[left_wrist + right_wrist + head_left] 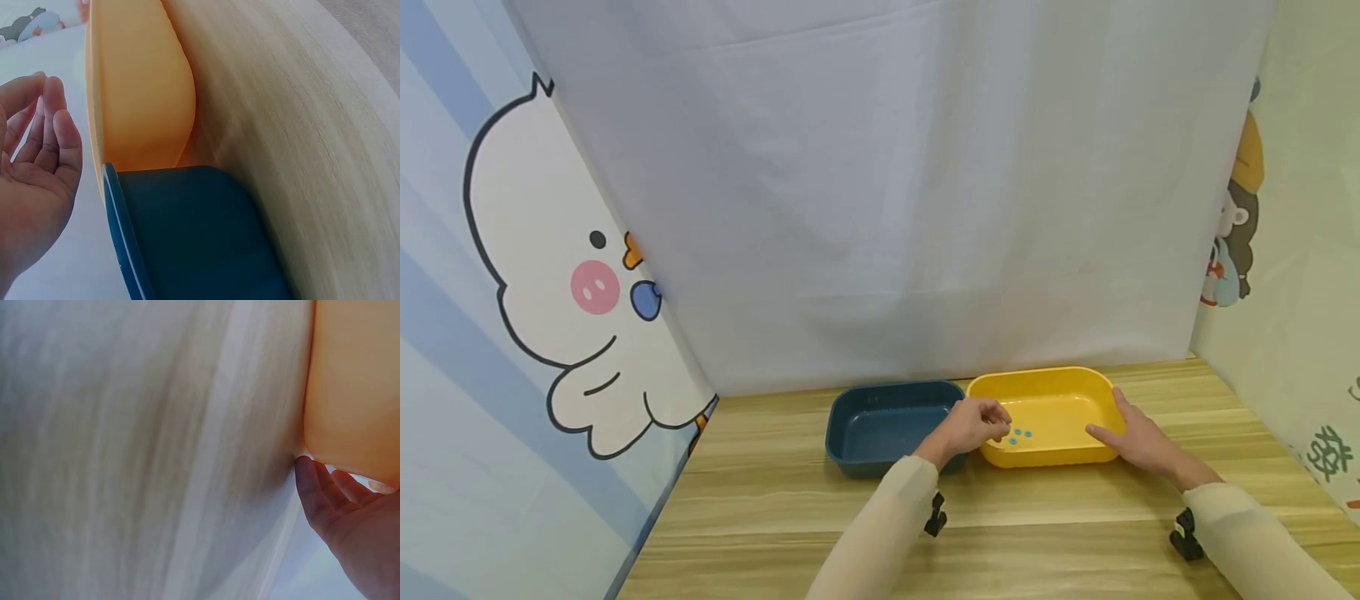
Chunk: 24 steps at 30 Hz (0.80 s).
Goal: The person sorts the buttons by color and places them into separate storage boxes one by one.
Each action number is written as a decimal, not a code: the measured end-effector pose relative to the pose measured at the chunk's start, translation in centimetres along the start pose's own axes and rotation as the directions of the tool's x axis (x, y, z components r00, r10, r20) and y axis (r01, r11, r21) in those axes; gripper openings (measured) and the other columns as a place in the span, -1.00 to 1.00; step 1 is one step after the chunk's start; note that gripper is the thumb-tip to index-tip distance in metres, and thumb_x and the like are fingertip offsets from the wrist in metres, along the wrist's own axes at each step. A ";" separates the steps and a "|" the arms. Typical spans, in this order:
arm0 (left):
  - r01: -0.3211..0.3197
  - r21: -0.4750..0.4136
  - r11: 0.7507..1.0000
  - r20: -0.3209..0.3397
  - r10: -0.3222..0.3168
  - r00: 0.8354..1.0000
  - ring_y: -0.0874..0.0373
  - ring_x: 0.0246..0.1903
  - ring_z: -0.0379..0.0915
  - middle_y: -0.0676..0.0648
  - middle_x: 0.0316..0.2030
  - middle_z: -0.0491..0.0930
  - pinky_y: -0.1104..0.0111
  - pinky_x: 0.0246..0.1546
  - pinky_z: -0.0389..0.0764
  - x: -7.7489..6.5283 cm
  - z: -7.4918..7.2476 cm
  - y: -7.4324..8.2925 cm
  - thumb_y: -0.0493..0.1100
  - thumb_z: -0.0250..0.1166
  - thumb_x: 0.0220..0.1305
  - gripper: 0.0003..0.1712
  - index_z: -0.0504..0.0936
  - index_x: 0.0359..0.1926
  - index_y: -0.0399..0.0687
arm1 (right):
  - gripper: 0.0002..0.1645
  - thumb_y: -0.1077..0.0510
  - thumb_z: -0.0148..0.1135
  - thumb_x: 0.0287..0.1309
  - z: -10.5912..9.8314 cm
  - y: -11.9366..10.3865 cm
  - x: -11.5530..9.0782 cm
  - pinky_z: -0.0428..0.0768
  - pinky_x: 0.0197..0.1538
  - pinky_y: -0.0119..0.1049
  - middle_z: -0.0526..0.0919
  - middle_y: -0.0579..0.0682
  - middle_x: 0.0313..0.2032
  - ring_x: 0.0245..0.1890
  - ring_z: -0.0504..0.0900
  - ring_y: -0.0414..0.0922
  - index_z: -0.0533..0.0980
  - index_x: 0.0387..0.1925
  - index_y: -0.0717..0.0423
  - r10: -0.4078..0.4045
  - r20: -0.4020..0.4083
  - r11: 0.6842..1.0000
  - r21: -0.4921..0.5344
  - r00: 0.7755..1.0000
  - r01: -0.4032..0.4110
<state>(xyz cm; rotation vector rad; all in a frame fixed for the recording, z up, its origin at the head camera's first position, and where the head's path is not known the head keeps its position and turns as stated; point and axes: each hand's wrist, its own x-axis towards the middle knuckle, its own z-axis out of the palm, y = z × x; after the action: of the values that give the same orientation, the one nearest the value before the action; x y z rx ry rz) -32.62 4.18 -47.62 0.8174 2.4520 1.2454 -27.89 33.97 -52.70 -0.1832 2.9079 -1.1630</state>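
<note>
My left hand (pixel 976 427) hovers over the left end of a yellow plastic basin (pixel 1048 457), its thumb and fingertips drawn together. In the left wrist view the same hand (pixel 44 144) shows beside the rims, and whether anything small is between the fingertips cannot be made out. Below those fingertips, a few small blue pieces (pixel 1028 433) lie on the basin's floor. At the basin's right end, my right hand (pixel 1142 439) grips the wall, thumb over the rim inside and fingers outside. The right wrist view shows this hand's fingers (pixel 322 494) against the yellow outer wall.
A dark blue basin (pixel 857 468) stands against the yellow one on its left. Both rest on a wood-grain table (pixel 760 517). Behind them hangs a grey-white curtain (pixel 880 208), with a cartoon-printed sheet (pixel 542 292) on the left and a pale printed sheet (pixel 1300 250) on the right.
</note>
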 end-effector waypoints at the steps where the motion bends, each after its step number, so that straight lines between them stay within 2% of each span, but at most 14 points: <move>1: 0.010 -0.005 1.000 -0.003 -0.010 1.000 0.28 -0.50 0.49 0.10 -0.51 0.56 0.49 -0.49 0.47 0.1 0.0 0.0 -0.21 0.28 0.26 -0.96 0.65 -0.28 -0.05 | 0.21 -0.21 0.10 0.26 0.0 0.0 0.0 0.00 0.19 0.36 -0.16 0.64 0.28 0.25 -0.07 0.53 -0.39 0.37 0.50 0.000 0.000 1.000 0.000 1.000 0.000; 8: 0.045 -0.028 0.999 -0.022 -0.046 0.999 0.23 -0.47 0.52 0.08 -0.50 0.57 0.48 -0.46 0.49 1.1 0.3 -0.4 -0.22 0.31 0.23 -0.97 0.65 -0.30 -0.08 | 0.21 -0.21 0.11 0.26 0.0 0.0 0.1 -0.02 0.19 0.36 -0.17 0.63 0.29 0.25 -0.09 0.52 -0.38 0.37 0.50 -0.003 -0.003 1.000 0.005 1.000 0.003; 15: 0.076 -0.062 0.995 -0.022 -0.077 0.997 0.01 -0.33 0.58 0.01 -0.43 0.62 0.44 -0.48 0.48 1.3 0.1 -0.8 -0.20 0.29 0.24 -0.96 0.63 -0.30 -0.06 | 0.22 -0.21 0.12 0.25 0.1 0.0 0.1 -0.01 0.19 0.37 -0.16 0.64 0.29 0.25 -0.08 0.52 -0.37 0.37 0.50 -0.001 -0.005 1.000 0.012 1.000 0.001; 24: 0.088 -0.047 0.995 -0.016 -0.089 0.996 -0.02 -0.29 0.58 0.04 -0.47 0.60 0.45 -0.45 0.48 1.8 0.3 -0.6 -0.23 0.29 0.24 -0.96 0.63 -0.29 -0.10 | 0.21 -0.20 0.12 0.25 0.0 0.0 0.0 0.01 0.19 0.36 -0.13 0.64 0.28 0.25 -0.05 0.52 -0.37 0.37 0.51 -0.002 -0.007 1.000 0.006 1.000 0.003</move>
<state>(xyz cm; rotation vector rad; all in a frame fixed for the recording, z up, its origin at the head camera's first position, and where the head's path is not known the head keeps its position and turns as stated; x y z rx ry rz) -34.15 5.20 -48.26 0.6805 2.4350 1.2778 -27.92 33.94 -52.70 -0.1834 2.9102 -1.1752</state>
